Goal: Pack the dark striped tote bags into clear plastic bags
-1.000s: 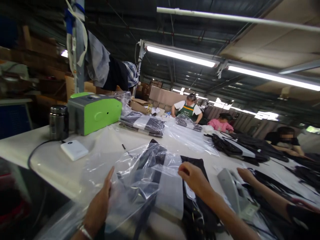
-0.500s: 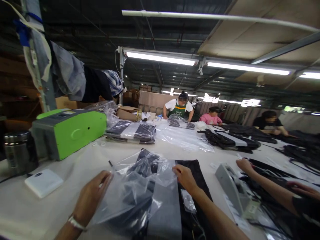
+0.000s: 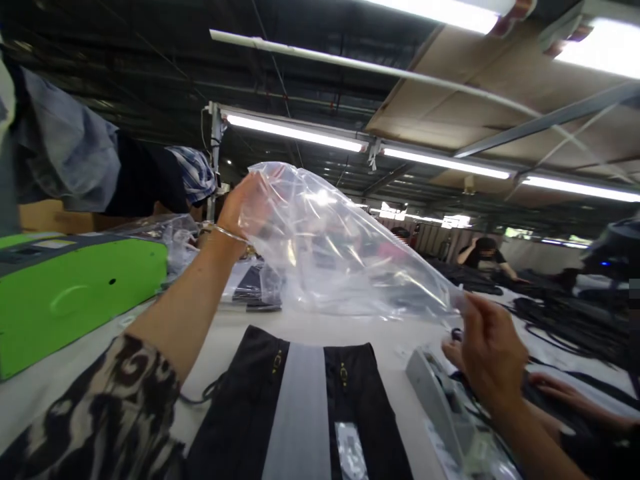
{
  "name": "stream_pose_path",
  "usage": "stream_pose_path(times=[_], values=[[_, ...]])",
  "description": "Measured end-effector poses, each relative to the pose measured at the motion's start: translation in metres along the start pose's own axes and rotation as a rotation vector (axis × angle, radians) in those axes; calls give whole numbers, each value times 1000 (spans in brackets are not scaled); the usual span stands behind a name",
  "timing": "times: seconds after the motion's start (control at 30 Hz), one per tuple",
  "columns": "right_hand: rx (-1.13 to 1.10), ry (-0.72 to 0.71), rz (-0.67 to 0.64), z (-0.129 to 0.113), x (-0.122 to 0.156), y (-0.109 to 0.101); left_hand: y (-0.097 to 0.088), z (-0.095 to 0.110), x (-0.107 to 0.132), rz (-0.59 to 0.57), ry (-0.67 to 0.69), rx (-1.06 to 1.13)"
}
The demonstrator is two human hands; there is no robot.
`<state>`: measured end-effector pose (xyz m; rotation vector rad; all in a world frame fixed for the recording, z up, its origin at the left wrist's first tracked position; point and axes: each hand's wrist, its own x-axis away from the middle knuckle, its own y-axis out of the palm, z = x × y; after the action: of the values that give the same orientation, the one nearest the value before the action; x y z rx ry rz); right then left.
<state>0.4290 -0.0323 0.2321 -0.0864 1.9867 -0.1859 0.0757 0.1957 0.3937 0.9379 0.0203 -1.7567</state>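
Note:
A clear plastic bag (image 3: 345, 253) is stretched in the air above the table. At its raised left end, my left hand (image 3: 257, 200) holds it, with the fingers partly covered by the film and blurred. My right hand (image 3: 493, 347) pinches the lower right corner of the bag. Below lies a folded black garment (image 3: 237, 400) with a pale strip (image 3: 297, 413) down its middle and small gold marks near its top edge. On the garment's right part is a small clear packet (image 3: 351, 450). Neither hand touches the garment.
A green and grey machine (image 3: 85, 287) stands at left. Behind it lies a bagged garment stack (image 3: 255, 287). A grey device (image 3: 440, 393) sits at right, near a co-worker's hand (image 3: 565, 390) and dark garments. Another person (image 3: 485, 257) is farther back.
The bag has been lifted off the garment and spread out. My left hand has risen, and my right hand has moved right. The view has shifted, leaving the white box and metal flask out of sight.

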Motion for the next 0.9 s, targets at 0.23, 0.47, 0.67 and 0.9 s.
stream_pose_path(times=[0.23, 0.47, 0.67, 0.9], values=[[-108, -412, -628, 9, 115, -3, -103, -102, 80, 259, -462, -24], [8, -520, -754, -58, 171, 46, -146, -158, 260, 201, -873, -29], [-208, -466, -894, -102, 212, 73, -84, -188, 305, -137, -837, -139], [-420, 79, -1106, -87, 198, 66, -64, -215, 300, -145, -682, -279]])
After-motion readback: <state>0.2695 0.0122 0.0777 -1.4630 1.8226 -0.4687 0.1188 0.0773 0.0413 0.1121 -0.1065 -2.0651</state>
